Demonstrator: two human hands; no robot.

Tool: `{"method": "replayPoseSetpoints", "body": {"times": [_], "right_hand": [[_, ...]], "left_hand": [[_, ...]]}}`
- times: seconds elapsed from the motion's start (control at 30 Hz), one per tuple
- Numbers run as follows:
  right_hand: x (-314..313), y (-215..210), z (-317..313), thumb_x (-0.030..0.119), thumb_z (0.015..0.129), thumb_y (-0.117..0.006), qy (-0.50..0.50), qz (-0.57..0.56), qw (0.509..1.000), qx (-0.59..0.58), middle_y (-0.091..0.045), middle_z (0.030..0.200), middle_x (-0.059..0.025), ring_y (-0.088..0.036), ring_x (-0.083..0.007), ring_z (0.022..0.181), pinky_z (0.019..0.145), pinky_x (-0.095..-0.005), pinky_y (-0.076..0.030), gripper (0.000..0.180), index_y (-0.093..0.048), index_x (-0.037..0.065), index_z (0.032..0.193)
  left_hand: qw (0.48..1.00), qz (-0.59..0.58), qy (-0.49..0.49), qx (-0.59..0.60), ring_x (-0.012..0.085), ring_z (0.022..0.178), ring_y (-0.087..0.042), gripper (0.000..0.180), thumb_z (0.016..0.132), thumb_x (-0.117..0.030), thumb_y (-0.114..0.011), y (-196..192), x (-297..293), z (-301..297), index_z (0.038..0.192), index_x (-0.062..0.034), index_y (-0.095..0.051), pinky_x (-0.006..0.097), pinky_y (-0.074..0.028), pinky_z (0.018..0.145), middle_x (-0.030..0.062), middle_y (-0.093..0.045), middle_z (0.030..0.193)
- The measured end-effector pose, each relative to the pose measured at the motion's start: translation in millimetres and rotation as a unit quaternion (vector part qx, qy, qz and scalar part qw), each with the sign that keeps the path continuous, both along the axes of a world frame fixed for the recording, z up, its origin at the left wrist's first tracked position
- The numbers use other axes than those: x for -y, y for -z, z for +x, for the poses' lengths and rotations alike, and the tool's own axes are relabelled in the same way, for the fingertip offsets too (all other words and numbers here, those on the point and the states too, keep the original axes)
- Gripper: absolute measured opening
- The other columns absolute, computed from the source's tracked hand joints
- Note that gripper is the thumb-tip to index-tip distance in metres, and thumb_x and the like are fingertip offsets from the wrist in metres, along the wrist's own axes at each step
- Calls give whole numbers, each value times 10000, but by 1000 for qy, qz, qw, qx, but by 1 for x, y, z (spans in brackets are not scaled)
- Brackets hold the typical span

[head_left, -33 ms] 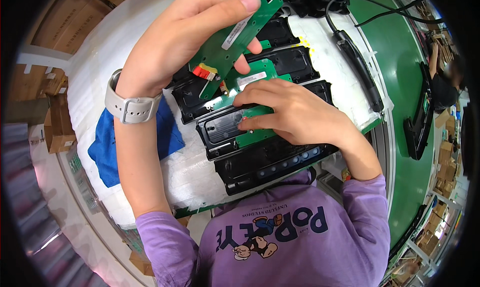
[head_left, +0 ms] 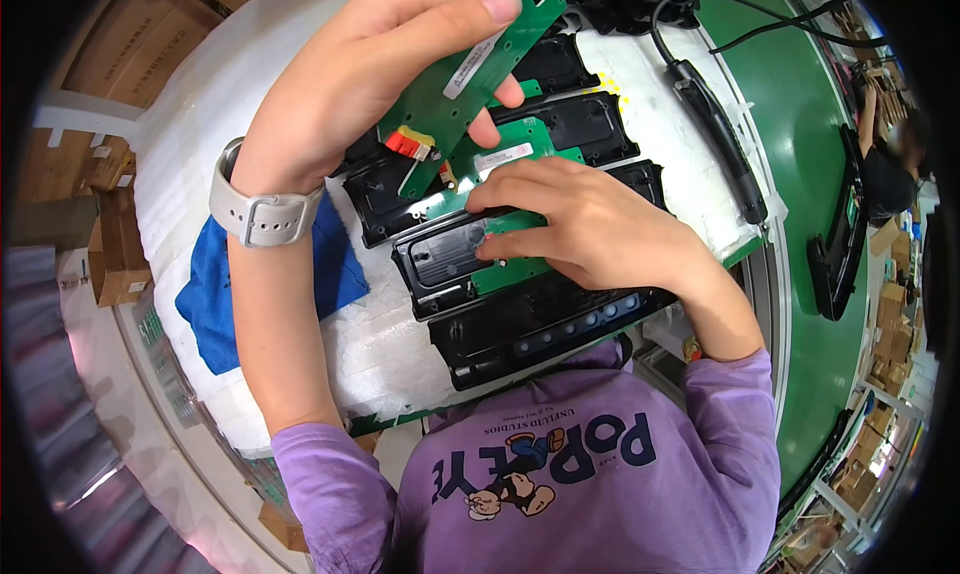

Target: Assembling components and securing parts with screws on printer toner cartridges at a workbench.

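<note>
My left hand (head_left: pixel 350 84), raised over the bench, is closed on a green circuit board (head_left: pixel 450 99) with a white label and a red-and-yellow connector near its lower end. The board is tilted, its far end beneath my thumb. My right hand (head_left: pixel 600 224) is spread low over a black plastic housing (head_left: pixel 435 259). Its thumb and forefinger are apart, their tips at a second green circuit board (head_left: pixel 510 274) in that housing, which the hand partly covers. Just beyond, another labelled circuit board (head_left: pixel 520 139) lies in a neighbouring housing (head_left: pixel 590 124).
Nearest me lies one more black housing (head_left: pixel 470 349). A blue cloth (head_left: pixel 215 294) is under my left forearm. To the right are a black corded tool (head_left: pixel 720 139) and a long black part (head_left: pixel 840 244) on a green surface. Another person (head_left: pixel 890 174) is at far right.
</note>
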State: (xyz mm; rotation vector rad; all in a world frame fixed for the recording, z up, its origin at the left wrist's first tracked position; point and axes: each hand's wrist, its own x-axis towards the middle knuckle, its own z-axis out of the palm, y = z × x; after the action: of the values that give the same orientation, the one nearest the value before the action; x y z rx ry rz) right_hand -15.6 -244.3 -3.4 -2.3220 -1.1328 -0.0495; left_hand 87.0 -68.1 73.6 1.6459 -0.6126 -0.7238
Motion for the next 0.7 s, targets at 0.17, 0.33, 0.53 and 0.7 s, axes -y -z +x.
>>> {"method": "replayPoseSetpoints", "body": {"times": [0.17, 0.33, 0.53, 0.7], "right_hand": [[-1, 1, 0, -22, 575, -624, 0, -1, 1000, 3, -532, 1106, -86, -508, -253, 1068, 845, -363, -442, 321, -634, 70, 882], [-2, 1, -2, -36, 550, -632, -2, 13, 1000, -3, -517, 1118, -95, -508, -272, 1074, 854, -377, -453, 342, -612, 56, 879], [-2, 1, -2, -1, 598, -652, 5, 15, 1000, -10, -521, 1113, -99, -517, -273, 1064, 842, -370, -464, 283, -619, 54, 873], [-3, 0, -2, 25, 630, -637, 50, 26, 997, 48, -556, 1041, -100, -551, -227, 967, 753, -335, -460, 201, -651, 36, 829]], "left_hand": [[1000, -4, -1, 6, 144, 631, -635, 392, 915, -352, -464, 3, 0, 0, 974, 20, -577, 247, -511, 587, 129, -658, 852], [1000, -6, -1, 2, 144, 632, -634, 392, 916, -350, -464, 3, 1, -1, 971, 20, -580, 247, -514, 594, 130, -659, 853], [1000, 0, -2, 2, 142, 631, -631, 390, 915, -353, -465, 3, 2, -2, 968, 15, -584, 245, -512, 595, 124, -659, 850], [1000, -26, 15, 3, 138, 629, -628, 398, 918, -362, -455, 12, 1, 2, 965, 10, -588, 243, -508, 589, 116, -657, 841]]}}
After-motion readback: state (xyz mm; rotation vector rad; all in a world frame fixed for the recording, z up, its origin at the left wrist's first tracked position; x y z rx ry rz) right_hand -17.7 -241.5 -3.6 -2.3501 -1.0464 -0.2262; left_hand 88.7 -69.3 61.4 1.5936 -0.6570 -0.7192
